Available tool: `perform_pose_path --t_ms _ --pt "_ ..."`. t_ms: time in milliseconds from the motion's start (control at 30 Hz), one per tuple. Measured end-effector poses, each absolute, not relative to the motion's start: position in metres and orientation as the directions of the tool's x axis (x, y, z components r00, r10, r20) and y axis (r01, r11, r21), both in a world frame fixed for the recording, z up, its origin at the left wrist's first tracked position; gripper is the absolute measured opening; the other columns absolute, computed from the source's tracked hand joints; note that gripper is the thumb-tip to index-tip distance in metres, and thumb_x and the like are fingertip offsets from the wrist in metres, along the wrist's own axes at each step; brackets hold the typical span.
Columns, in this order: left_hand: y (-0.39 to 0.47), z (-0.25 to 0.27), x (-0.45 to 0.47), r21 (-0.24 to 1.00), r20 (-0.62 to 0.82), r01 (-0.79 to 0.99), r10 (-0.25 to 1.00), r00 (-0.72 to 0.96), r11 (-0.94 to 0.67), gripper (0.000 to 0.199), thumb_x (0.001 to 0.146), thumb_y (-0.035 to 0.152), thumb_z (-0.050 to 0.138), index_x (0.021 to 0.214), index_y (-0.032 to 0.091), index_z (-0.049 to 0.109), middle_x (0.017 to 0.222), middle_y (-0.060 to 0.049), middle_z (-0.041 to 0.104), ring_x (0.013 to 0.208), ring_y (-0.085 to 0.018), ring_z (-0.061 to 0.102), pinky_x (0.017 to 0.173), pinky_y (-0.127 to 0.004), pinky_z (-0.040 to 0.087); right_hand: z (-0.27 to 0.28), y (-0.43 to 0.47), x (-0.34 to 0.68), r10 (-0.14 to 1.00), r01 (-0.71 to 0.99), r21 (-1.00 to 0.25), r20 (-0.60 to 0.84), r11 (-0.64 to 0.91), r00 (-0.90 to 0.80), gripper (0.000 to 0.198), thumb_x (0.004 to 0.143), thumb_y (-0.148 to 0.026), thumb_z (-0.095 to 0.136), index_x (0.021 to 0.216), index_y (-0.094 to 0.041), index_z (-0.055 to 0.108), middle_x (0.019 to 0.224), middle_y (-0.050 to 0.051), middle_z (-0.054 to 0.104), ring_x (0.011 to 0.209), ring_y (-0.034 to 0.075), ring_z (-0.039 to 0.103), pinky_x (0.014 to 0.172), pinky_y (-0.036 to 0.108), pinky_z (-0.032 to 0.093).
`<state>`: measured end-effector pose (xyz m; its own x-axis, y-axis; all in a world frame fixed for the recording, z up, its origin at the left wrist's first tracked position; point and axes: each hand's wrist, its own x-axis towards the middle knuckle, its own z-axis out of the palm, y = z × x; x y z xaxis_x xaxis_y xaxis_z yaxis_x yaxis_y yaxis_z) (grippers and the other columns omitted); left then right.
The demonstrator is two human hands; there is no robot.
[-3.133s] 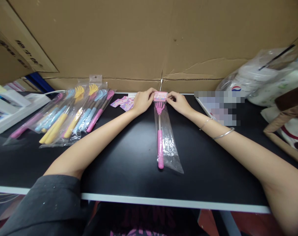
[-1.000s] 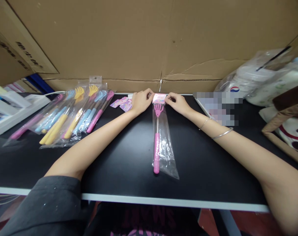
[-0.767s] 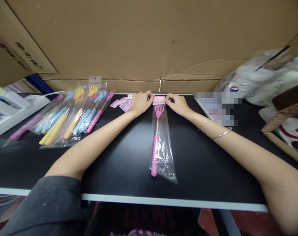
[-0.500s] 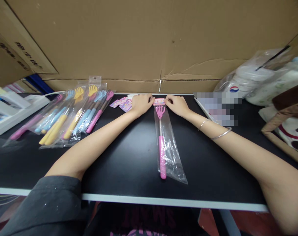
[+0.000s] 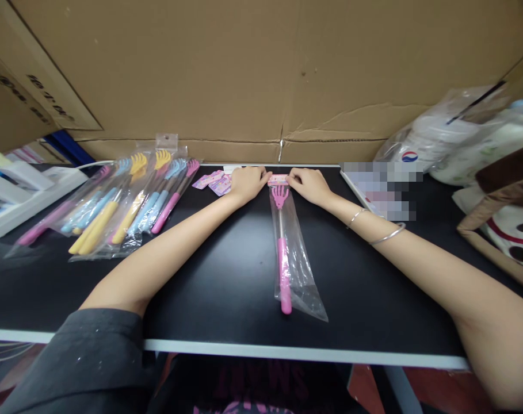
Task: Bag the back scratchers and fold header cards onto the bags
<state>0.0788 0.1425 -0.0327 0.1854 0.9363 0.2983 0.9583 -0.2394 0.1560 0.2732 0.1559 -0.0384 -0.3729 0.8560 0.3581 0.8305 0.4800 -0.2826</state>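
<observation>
A pink back scratcher (image 5: pixel 284 270) with a hand-shaped head lies in a clear plastic bag (image 5: pixel 304 284) on the black table, its handle towards me. A small pink printed header card (image 5: pixel 279 180) lies across the bag's far end. My left hand (image 5: pixel 249 183) is closed in a pinch at the card's left end. At the right end, my right hand (image 5: pixel 310 184) pinches it too, fingers curled. Beside my left hand are several loose printed cards (image 5: pixel 216 181), partly hidden behind it.
Bagged back scratchers (image 5: pixel 136 201) in pink, blue and yellow are piled on the left, near a white plastic rack (image 5: pixel 32 198). A cardboard wall (image 5: pixel 244 75) stands behind the table. To the right are a bagged cup (image 5: pixel 434 144) and a brown-handled bag (image 5: pixel 507 201).
The bagged back scratcher and header card have shifted very slightly to the left, and my right hand moved a little with them. Both hands keep their pinch.
</observation>
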Motion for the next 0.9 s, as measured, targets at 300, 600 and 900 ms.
perform_pose_path --t_ms 300,600,900 --pt "0.1356 -0.0276 0.0811 0.117 0.278 0.969 0.944 0.177 -0.217 0.044 0.101 0.044 0.036 0.106 0.017 0.071 0.103 -0.013 0.074 0.099 -0.029 0.069 0.081 -0.035 0.047 -0.0339 0.1488 0.2697 0.842 0.852 -0.171 0.338 0.495 -0.421 0.025 0.094 -0.027 0.045 0.082 -0.018 0.065 0.085 0.009 0.073 0.078 0.023 0.062 0.068 0.030 0.032" --pt "0.1348 -0.0288 0.0806 0.095 0.288 0.969 0.938 0.193 -0.229 0.042 0.101 0.040 0.034 0.108 0.018 0.069 0.104 -0.012 0.074 0.100 -0.029 0.069 0.080 -0.034 0.047 -0.0338 0.1464 0.2678 0.823 0.855 -0.085 0.334 0.512 -0.460 0.028 0.096 -0.025 0.041 0.090 -0.016 0.066 0.092 0.012 0.073 0.085 0.024 0.064 0.070 0.031 0.034" --pt "0.1319 -0.0261 0.0818 0.084 0.285 0.970 0.938 0.196 -0.228 0.042 0.102 0.038 0.032 0.110 0.018 0.069 0.106 -0.012 0.074 0.100 -0.028 0.069 0.081 -0.034 0.047 -0.0331 0.1452 0.2673 0.819 0.857 -0.041 0.322 0.513 -0.475 0.029 0.097 -0.024 0.039 0.091 -0.015 0.066 0.093 0.012 0.073 0.087 0.025 0.065 0.070 0.032 0.034"
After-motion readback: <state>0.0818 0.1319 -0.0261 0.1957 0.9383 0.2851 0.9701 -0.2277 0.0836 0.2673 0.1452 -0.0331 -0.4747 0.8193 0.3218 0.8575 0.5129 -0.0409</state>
